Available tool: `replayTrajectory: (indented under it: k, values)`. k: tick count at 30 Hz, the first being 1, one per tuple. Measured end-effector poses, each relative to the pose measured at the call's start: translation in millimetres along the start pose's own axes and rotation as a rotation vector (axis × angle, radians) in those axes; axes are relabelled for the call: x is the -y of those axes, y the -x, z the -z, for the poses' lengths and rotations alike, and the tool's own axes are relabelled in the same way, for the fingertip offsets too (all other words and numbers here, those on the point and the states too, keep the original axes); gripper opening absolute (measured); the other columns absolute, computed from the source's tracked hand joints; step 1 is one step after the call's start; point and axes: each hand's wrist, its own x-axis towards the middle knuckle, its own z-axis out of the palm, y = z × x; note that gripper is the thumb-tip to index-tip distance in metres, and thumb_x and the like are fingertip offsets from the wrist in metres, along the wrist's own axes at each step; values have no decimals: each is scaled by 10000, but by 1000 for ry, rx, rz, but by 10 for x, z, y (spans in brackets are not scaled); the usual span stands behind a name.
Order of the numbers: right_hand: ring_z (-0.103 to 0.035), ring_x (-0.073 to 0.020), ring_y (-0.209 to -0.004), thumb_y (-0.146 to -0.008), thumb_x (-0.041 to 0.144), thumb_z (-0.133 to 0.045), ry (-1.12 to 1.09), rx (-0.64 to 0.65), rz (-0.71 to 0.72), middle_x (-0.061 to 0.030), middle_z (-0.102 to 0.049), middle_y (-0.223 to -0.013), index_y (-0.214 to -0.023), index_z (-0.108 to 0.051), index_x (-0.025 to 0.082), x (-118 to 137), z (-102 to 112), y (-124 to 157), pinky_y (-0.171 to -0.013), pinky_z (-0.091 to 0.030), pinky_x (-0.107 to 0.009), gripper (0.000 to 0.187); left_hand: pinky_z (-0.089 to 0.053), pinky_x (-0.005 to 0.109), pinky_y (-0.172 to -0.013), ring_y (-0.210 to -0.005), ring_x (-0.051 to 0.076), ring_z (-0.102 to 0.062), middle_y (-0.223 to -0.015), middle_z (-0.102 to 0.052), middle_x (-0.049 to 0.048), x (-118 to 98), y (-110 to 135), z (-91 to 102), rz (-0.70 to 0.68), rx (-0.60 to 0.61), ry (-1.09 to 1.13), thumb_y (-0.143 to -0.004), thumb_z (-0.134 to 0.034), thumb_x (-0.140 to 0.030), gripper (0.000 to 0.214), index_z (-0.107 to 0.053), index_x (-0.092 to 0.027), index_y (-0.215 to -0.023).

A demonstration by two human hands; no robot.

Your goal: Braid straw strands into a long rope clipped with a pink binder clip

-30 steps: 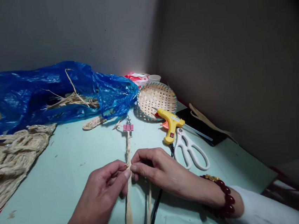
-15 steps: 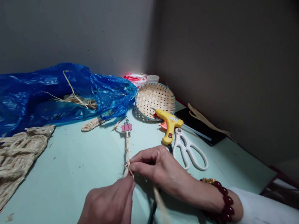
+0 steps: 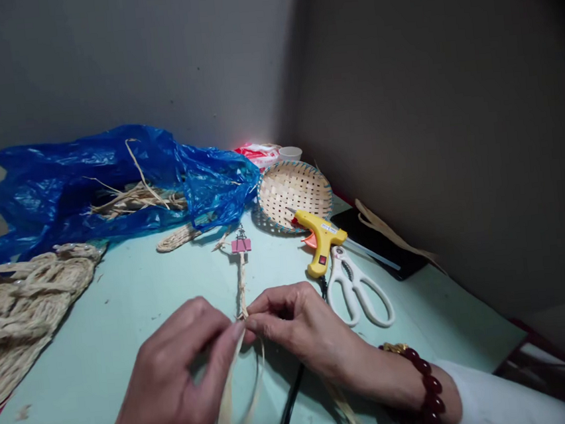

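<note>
A thin straw braid point(image 3: 242, 282) lies on the pale green table point(image 3: 136, 306), its far end held by a pink binder clip point(image 3: 241, 244). My right hand point(image 3: 298, 327) pinches the near end of the braid between thumb and forefinger. My left hand point(image 3: 179, 382) meets it there, fingers closed on loose straw strips point(image 3: 231, 403) that trail toward me. A dark red bead bracelet point(image 3: 426, 381) circles my right wrist.
A yellow glue gun point(image 3: 321, 238) and white scissors point(image 3: 357, 288) lie right of the braid, a black cord point(image 3: 288, 405) beneath my hands. Behind stand a woven basket point(image 3: 293, 194), a blue plastic bag point(image 3: 110, 182) of straw, and woven straw netting point(image 3: 17, 311) at left. A dark phone point(image 3: 380, 246) lies near the wall.
My left hand drew back toward me with a strand, then returned forward to the braid's end. The loose strips shifted beneath it. My right hand kept its pinch.
</note>
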Motion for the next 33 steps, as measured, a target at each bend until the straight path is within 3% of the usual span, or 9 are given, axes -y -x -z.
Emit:
replayTrajectory:
  k: [4, 6, 8, 14, 17, 19, 24, 33]
  values:
    - [-542, -114, -650, -835, 156, -547, 83, 14, 52, -39, -669, -723, -780, -714, 106, 6, 18, 4, -604, -397, -212, 183, -398, 228, -546, -578, 109, -523, -718, -583, -39, 47, -111, -27, 444, 244, 620, -896, -537, -397, 195, -484, -223, -825]
    - [-549, -118, -666, -850, 157, -529, 132, 26, 70, -40, -674, -741, -799, -712, 113, 7, 26, 7, -621, -407, -213, 195, -291, 173, -441, -455, 46, -396, -719, -577, -59, 95, -123, -69, 536, 309, 880, -889, -555, -392, 195, -455, -225, -872]
    - [-556, -117, -677, -869, 165, -517, 193, 41, 73, -35, -678, -752, -799, -700, 121, 8, 35, 14, -639, -411, -211, 201, -173, 148, -391, -399, 8, -274, -724, -589, -63, 129, -124, -96, 557, 323, 978, -881, -573, -387, 206, -455, -221, -910]
    - [-537, -93, -636, -916, 174, -466, 446, 91, 79, 3, -670, -723, -759, -654, 151, 65, 62, 63, -598, -363, -200, 246, -91, 146, -310, -310, -7, -202, -615, -621, -47, 148, -146, -132, 602, 333, 907, -848, -588, -472, 294, -471, -205, -886]
    - [-493, -89, -582, -919, 172, -459, 664, 73, 143, 12, -627, -668, -760, -617, 160, 112, 65, 97, -569, -320, -215, 224, -84, 153, -311, -314, 16, -158, -423, -383, -138, 168, -138, -167, 616, 326, 866, -831, -600, -493, 312, -478, -208, -802]
    - [-460, -99, -572, -905, 159, -467, 844, 56, 213, 3, -592, -655, -743, -573, 158, 126, 60, 118, -559, -294, -236, 193, -101, 154, -333, -353, 30, -164, -430, -282, -147, 180, -125, -184, 634, 318, 835, -829, -600, -480, 317, -476, -204, -735]
    - [-431, -144, -598, -883, 151, -451, 1181, 17, 438, -25, -568, -683, -749, -525, 169, 64, 18, 163, -553, -249, -298, 155, -248, 160, -432, -488, 69, -309, -529, -353, -98, 126, -127, -172, 645, 289, 739, -754, -663, -383, 299, -485, -180, -627]
    - [-452, -160, -501, -864, 157, -475, 1326, -35, 476, -9, -591, -670, -822, -500, 184, -43, -101, 194, -491, -199, -317, 56, -386, 230, -599, -668, 163, -483, -632, -584, -10, 10, -150, -138, 630, 252, 681, -717, -640, -359, 212, -610, -163, -642]
